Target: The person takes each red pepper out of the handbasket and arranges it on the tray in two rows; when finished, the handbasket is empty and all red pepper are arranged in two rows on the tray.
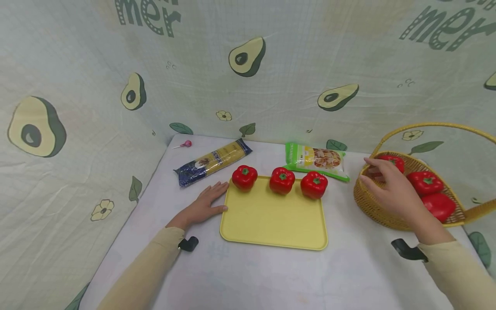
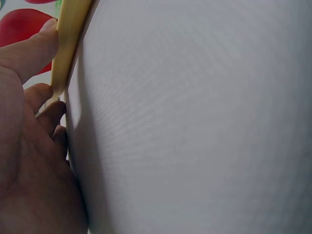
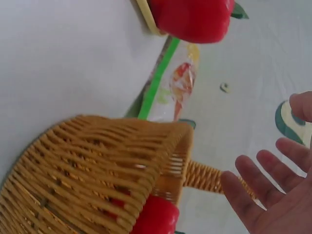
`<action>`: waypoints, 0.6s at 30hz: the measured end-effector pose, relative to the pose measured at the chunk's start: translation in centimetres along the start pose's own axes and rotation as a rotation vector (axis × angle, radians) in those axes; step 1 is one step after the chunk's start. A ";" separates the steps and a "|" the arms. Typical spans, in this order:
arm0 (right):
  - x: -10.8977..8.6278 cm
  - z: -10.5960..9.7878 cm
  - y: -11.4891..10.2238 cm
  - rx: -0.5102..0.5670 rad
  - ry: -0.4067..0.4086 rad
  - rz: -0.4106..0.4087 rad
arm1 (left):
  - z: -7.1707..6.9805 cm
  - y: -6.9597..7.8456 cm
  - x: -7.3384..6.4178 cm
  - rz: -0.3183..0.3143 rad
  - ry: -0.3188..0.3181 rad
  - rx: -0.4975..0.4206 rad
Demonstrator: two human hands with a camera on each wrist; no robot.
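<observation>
My left hand (image 1: 202,205) lies flat on the table with its thumb and fingers at the left edge of a yellow tray (image 1: 271,224). Along the tray's far side stand a red bell pepper (image 1: 244,177) at the left corner, a second bell pepper (image 1: 282,181) in the middle and a third bell pepper (image 1: 314,185) at the right. Over the left rim of a wicker basket (image 1: 377,211) hovers my right hand (image 1: 395,189), fingers spread and holding nothing. Inside the basket lie several red peppers (image 1: 425,183); the hand partly covers them in the head view.
Behind the tray lie a blue-and-gold pasta packet (image 1: 214,162) and a green-edged food bag (image 1: 317,161). A pink lollipop (image 1: 187,144) rests at the far left. The basket's tall handle (image 1: 434,125) arches above it. A patterned cloth hangs behind the table.
</observation>
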State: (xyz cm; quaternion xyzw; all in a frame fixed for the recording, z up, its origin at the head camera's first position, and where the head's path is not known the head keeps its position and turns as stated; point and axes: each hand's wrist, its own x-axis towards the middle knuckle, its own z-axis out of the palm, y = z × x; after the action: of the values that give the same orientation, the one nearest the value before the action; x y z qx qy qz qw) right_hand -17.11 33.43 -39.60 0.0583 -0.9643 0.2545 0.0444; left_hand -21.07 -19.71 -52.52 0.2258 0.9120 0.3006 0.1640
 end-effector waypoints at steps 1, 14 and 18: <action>0.1 -0.2 0.2 0.000 0.007 0.001 | 0.0 0.0 0.0 0.000 0.000 -0.001; 1.4 -2.6 2.9 -0.092 0.049 0.088 | -0.2 0.3 -0.1 0.001 0.002 -0.005; 2.0 -3.4 3.9 -0.078 0.041 0.096 | -0.1 0.1 0.1 0.004 0.003 -0.003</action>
State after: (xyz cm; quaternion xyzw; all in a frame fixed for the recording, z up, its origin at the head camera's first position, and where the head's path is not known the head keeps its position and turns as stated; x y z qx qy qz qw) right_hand -19.48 38.31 -38.35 0.0048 -0.9740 0.2199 0.0543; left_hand -21.10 -19.63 -52.41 0.2272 0.9113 0.3024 0.1624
